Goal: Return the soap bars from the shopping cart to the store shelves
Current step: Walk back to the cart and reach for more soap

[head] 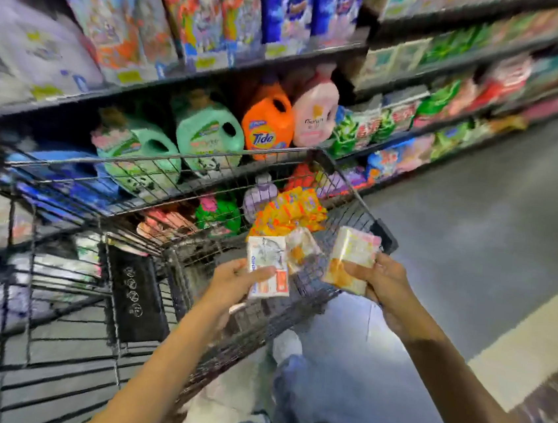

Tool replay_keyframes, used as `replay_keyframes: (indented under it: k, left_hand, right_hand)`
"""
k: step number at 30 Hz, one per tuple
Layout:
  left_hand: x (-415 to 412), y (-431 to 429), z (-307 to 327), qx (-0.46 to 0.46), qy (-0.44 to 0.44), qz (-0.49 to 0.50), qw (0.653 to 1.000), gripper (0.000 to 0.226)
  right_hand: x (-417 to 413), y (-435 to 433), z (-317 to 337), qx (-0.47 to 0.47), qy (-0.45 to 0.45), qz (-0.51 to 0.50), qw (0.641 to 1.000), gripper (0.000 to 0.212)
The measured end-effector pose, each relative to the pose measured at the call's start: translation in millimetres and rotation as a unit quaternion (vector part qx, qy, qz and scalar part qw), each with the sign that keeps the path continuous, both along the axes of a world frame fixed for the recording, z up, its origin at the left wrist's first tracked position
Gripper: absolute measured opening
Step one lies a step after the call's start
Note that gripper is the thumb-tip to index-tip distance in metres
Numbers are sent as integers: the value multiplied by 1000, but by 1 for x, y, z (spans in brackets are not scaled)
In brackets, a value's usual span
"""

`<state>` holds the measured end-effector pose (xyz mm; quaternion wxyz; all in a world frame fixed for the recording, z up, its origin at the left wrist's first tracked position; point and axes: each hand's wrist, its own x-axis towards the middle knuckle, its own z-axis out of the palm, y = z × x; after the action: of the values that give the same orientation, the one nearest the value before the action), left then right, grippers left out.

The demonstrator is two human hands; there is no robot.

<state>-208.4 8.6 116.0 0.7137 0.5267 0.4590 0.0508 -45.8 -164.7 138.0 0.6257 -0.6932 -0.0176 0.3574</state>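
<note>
Both hands loaded, over the near end of the cart [324,159].

- Left grip [229,282], 6 o'clock of centre: closed on a white boxed bar [269,268], thumb across the face, fingers behind. The bar is upright with its label toward the camera, probably so it can be read and matched to a shelf slot.
- Right grip [380,280], 4 o'clock: closed on a pale wrapped bar [351,262], held by its lower end with the top sticking out free. My read: that leaves the free end to go into a shelf row first.
- Third bar [301,248] sits between the two, just behind the left one. Can't tell whether the left grip pinches it too or it lies in the cart.
- Yellow packs [291,209] are piled in the cart at 12 o'clock of the hands, touching the wire side. Could be more soap; too blurred to confirm.

The shelf [216,70] right behind the cart carries detergent jugs, e.g. the Tide jug [267,127], and powder bags above. No bars there that I can see. Small packets line the shelves down the aisle at 1–2 o'clock; soap likely lives that way, but the blur hides the labels.

Stage, judged: pick done, placing not yet done. One bar per hand halves the trips.

Risk: the wrapped bar looks slick and is held by one end, so it could slip.
</note>
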Motion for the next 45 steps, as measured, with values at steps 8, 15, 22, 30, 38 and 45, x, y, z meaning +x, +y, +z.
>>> replay_keyframes:
  k: [8, 15, 22, 30, 38, 45]
  left_hand:
    - [40, -80, 24, -27, -46, -141, 989, 20]
    - [126, -165, 24, -23, -56, -257, 964, 25]
    - [220, -260, 10, -53, -22, -324, 944, 52]
    - [299, -306, 3, -66, 5, -303, 951, 25]
    - [430, -311, -15, -68, 21, -258, 963, 20]
    - [609, -308, 2, -67, 22, -275, 959, 24]
  right_hand:
    - [-28, -120, 12, 62, 27, -150, 986, 23]
    - [-11, -223, -13, 91, 57, -297, 949, 45]
    - [45, -322, -24, 105, 71, -371, 920, 119]
    - [154, -377, -16, 104, 76, -340, 932, 47]
    - [320, -378, -40, 80, 91, -304, 945, 23]
    - [471, -371, -40, 99, 105, -327, 934, 23]
